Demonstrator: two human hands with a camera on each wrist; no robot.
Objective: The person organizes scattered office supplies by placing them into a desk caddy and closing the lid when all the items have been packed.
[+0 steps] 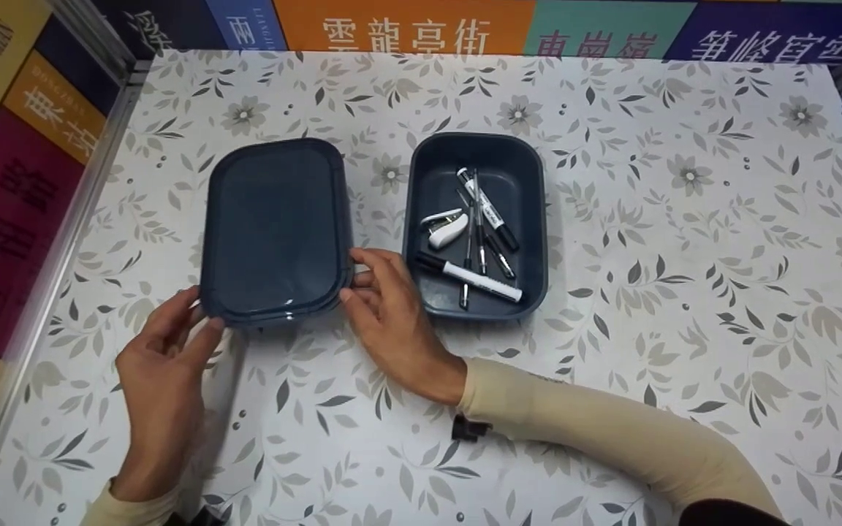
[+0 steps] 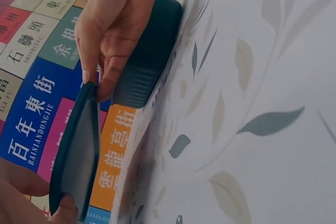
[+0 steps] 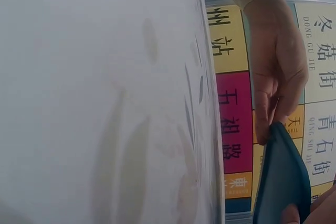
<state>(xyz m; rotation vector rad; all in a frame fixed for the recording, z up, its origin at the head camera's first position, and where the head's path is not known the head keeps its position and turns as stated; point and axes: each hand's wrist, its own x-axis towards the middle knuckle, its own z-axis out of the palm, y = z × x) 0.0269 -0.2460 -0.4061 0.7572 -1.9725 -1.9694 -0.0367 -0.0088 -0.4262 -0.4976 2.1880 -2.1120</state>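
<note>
Both hands hold a dark blue lid [image 1: 278,226] by its near corners. In the wrist views the lid shows edge-on, raised off the table. My left hand [image 1: 165,372] pinches the near left corner between thumb and fingers. At the near right corner my right hand [image 1: 399,329] pinches the rim. Just right of the lid stands an uncovered dark blue box [image 1: 538,219]. Inside it lie a white staple remover [image 1: 448,228], a white marker with a black cap [image 1: 483,281], another marker [image 1: 490,212] and several thin pens [image 1: 481,248].
The table [image 1: 684,307] has a white floral cover. Panels with large printed characters [image 1: 406,29] stand along its back and left edges. Metal framing [image 1: 63,241] runs down the left side.
</note>
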